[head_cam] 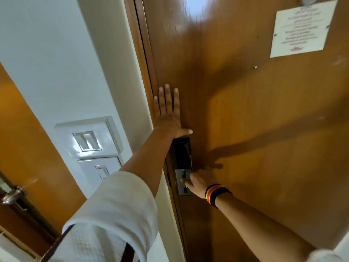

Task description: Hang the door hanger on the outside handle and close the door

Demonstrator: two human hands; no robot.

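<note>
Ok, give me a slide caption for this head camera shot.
Left hand flat on the wooden door by its edge, right hand at the lock plate.

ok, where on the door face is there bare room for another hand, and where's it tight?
Free: the broad wood of the door right of the lock plate, below the notice. Also the strip between left hand and notice. Crowded: the latch edge, where the left hand lies flat above the plate and the right hand is on it.

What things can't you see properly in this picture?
Head view only:
- Door hanger: not in sight; the outside handle is behind the door.
- Notice on the door: print too blurred to read.
- Lock plate: partly covered by the right hand.
- Left hand: palm hidden against the door.
</note>
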